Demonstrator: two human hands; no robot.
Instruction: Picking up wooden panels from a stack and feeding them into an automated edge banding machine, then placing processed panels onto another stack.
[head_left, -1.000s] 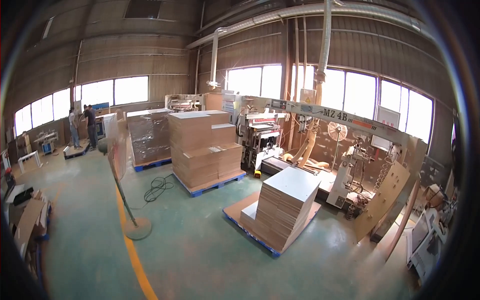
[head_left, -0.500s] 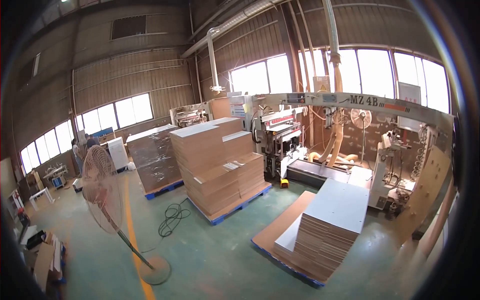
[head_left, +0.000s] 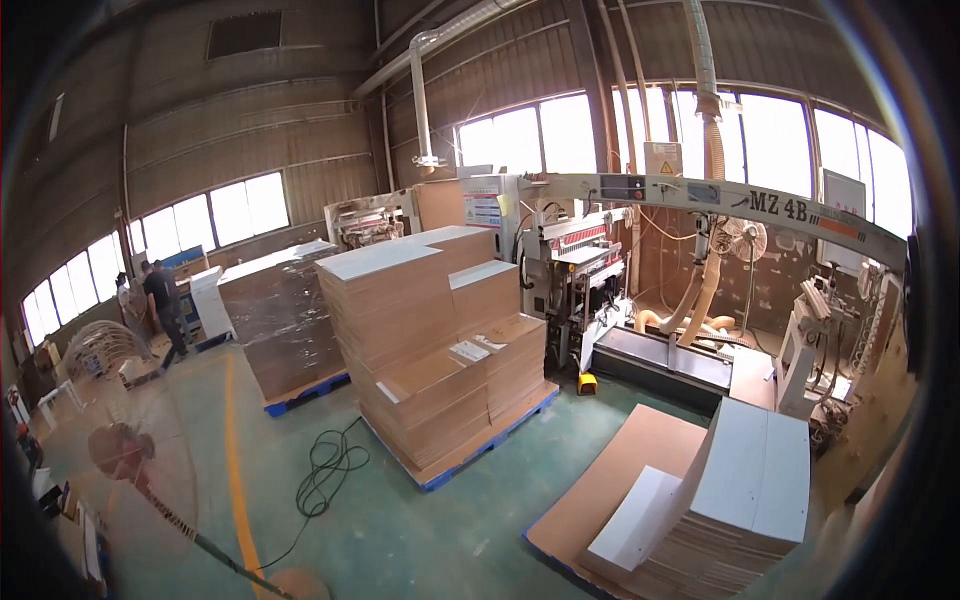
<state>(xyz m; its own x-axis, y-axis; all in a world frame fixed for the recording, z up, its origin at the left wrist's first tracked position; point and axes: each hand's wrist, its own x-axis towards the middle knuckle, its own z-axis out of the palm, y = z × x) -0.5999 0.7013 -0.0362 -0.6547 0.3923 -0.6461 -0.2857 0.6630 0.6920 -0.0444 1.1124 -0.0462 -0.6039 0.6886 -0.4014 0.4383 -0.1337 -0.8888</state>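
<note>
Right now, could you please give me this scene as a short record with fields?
Hands: neither in view
Right foreground: pale-topped panel stack on a brown sheet
Centre: stepped panel stack above a blue pallet
Left foreground: pedestal fan
Floor: black cable, yellow line, yellow pedal
Far left: people standing

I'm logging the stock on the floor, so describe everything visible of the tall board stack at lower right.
The tall board stack is made of flat panels with brown, wood-like edges, slightly uneven down the side. Its top is smooth and pale blue-white, with a thin line across it. It seems to stand on a brown sheet over a blue pallet, beside a lower white-topped pile, near the machine bed. The picture's lower edge cuts off its base.
</note>
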